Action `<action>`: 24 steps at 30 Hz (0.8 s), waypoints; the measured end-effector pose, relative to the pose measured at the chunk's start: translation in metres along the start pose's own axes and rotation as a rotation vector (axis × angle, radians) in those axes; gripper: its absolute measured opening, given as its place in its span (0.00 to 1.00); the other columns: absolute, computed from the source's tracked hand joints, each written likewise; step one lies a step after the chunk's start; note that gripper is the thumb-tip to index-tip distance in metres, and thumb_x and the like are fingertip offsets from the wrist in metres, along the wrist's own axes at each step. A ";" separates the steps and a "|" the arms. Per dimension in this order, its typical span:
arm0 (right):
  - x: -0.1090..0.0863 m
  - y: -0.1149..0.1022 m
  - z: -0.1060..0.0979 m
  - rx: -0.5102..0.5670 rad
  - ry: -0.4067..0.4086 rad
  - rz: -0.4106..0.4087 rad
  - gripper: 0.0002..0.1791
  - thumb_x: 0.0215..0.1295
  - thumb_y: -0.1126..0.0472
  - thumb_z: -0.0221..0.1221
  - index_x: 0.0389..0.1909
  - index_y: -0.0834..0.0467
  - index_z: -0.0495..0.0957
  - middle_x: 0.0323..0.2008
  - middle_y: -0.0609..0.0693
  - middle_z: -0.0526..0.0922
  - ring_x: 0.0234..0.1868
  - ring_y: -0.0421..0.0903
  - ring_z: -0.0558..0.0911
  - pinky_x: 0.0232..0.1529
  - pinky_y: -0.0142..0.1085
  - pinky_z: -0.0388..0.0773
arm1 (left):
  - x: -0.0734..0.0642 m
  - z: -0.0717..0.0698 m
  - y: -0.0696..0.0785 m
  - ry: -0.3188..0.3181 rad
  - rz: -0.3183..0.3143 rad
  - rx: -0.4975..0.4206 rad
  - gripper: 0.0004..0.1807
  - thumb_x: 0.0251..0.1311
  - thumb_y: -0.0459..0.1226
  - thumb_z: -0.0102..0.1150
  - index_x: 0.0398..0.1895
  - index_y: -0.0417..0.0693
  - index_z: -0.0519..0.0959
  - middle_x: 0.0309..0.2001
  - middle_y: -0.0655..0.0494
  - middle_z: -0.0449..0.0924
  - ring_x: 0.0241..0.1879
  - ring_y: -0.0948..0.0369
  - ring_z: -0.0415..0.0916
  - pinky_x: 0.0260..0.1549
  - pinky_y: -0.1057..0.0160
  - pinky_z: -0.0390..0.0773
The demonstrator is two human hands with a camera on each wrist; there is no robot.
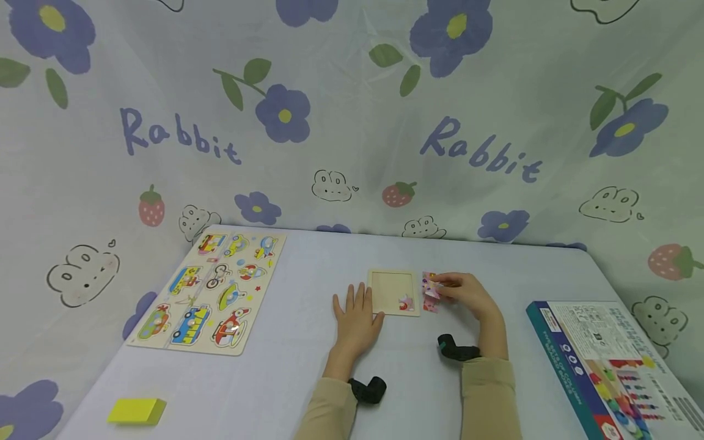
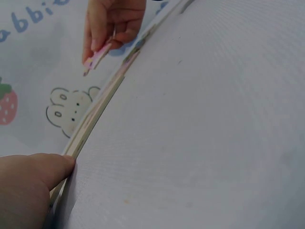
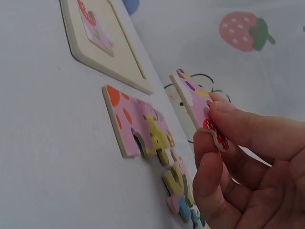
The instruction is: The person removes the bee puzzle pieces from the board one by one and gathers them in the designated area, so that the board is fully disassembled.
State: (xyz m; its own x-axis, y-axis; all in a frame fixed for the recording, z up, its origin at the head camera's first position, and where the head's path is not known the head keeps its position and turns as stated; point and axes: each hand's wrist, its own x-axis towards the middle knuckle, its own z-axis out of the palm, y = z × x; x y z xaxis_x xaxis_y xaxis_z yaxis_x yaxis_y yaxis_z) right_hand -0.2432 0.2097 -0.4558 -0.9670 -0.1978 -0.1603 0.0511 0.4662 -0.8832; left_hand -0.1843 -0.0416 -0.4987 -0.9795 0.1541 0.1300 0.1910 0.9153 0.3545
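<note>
Between thumb and fingers my right hand (image 1: 464, 294) pinches a pink puzzle piece (image 3: 198, 102), held up off the table. Under and beside it lie several loose puzzle pieces (image 3: 136, 121), mostly pink with some yellow. To their left is a square wooden puzzle tray (image 1: 392, 284), with one pink puzzle piece (image 1: 406, 302) in its lower right corner. My left hand (image 1: 354, 321) lies with fingers spread at the tray's left side, its thumb (image 2: 59, 167) touching the tray's edge in the left wrist view.
A large vehicle puzzle board (image 1: 211, 293) lies at the left of the white table. A yellow block (image 1: 136, 411) sits near the front left. At the right is a printed box (image 1: 610, 366). A patterned cloth (image 1: 352, 122) hangs behind the table.
</note>
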 end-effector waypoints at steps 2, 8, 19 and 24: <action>-0.001 0.003 -0.003 0.006 0.011 0.000 0.19 0.61 0.62 0.59 0.52 0.66 0.75 0.38 0.54 0.80 0.32 0.41 0.77 0.32 0.35 0.74 | 0.000 0.000 0.000 0.001 0.001 0.000 0.35 0.64 0.49 0.48 0.67 0.37 0.58 0.69 0.42 0.53 0.70 0.44 0.42 0.60 0.34 0.35; -0.002 0.010 -0.009 0.032 0.036 0.042 0.22 0.59 0.62 0.61 0.53 0.68 0.74 0.50 0.63 0.76 0.35 0.39 0.77 0.37 0.29 0.76 | 0.001 0.000 0.000 0.001 0.002 -0.001 0.35 0.64 0.49 0.47 0.67 0.37 0.58 0.69 0.41 0.53 0.70 0.43 0.42 0.60 0.34 0.35; -0.008 0.018 -0.017 -0.017 0.073 0.159 0.21 0.56 0.59 0.64 0.48 0.67 0.77 0.34 0.52 0.81 0.32 0.42 0.75 0.35 0.32 0.71 | 0.000 -0.001 0.000 -0.003 0.001 0.015 0.35 0.64 0.50 0.47 0.68 0.38 0.58 0.69 0.42 0.53 0.70 0.44 0.42 0.60 0.34 0.36; -0.010 0.021 -0.019 0.029 0.052 0.195 0.21 0.56 0.59 0.64 0.48 0.68 0.76 0.31 0.47 0.79 0.29 0.42 0.74 0.33 0.32 0.73 | 0.000 -0.001 0.001 -0.006 -0.001 0.008 0.35 0.64 0.50 0.48 0.67 0.37 0.58 0.69 0.42 0.53 0.70 0.44 0.42 0.60 0.34 0.36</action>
State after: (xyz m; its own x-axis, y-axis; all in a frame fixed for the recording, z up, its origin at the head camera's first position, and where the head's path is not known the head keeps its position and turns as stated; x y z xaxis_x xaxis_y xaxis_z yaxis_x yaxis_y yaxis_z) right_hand -0.2374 0.2384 -0.4646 -0.9496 -0.0612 -0.3074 0.2451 0.4666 -0.8499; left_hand -0.1841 -0.0414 -0.4972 -0.9800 0.1551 0.1246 0.1895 0.9184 0.3473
